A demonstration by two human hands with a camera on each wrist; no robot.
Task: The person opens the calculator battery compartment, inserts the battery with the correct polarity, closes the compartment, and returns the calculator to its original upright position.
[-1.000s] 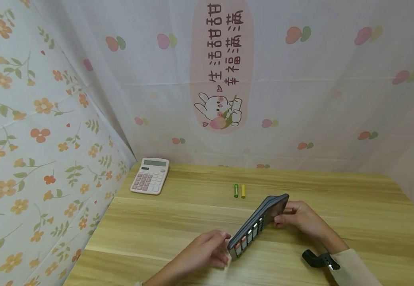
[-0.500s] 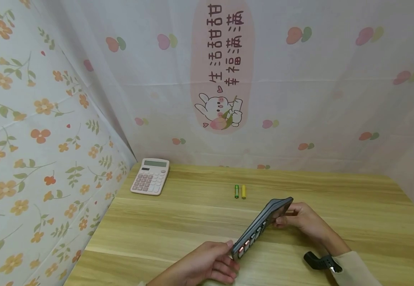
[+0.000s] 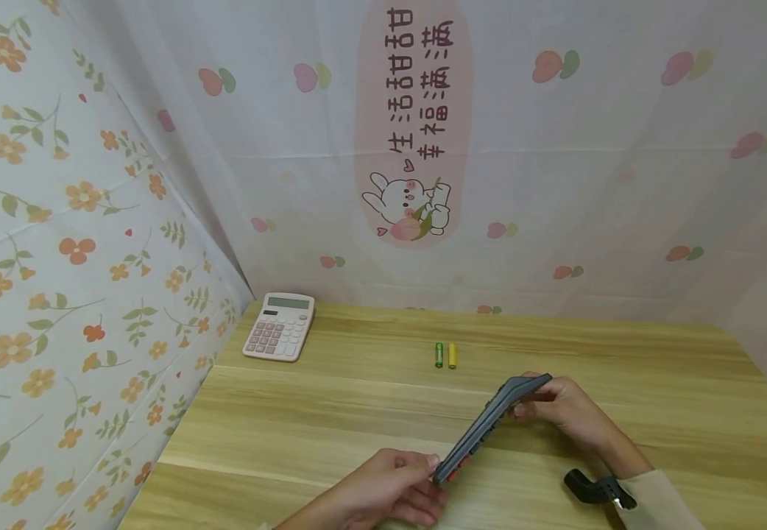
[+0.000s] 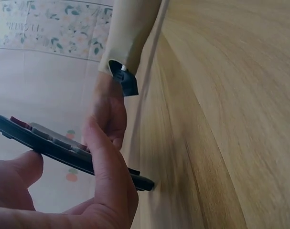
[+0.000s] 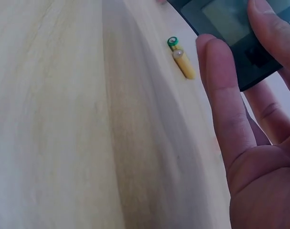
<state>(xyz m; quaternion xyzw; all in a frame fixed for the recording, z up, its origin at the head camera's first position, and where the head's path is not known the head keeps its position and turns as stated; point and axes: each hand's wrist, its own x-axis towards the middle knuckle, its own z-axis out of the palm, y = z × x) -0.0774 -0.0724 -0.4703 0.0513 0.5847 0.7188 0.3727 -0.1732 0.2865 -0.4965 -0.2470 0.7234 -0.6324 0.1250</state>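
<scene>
A dark calculator (image 3: 479, 433) with grey and red keys is held between both hands above the table, tilted almost edge-on in the head view. My left hand (image 3: 397, 486) pinches its lower end; the left wrist view has the thumb on one face and the fingers over the key side. At the raised display end, my right hand (image 3: 559, 405) grips the calculator by thumb and fingers. Its screen and upper corner (image 5: 257, 71) come into the right wrist view. The calculator's back is mostly hidden.
Beyond the calculator, a green battery (image 3: 439, 355) and a yellow battery (image 3: 453, 356) lie side by side on the wooden table (image 3: 330, 412). A white calculator (image 3: 279, 327) lies at the back left. Patterned cloth (image 3: 277, 162) hangs behind and to the left. A black strap (image 3: 595, 489) is at the right wrist.
The dark calculator has turned from showing its keys to nearly edge-on and shifted slightly right and down. The left hand has moved right and now pinches its lower end.
</scene>
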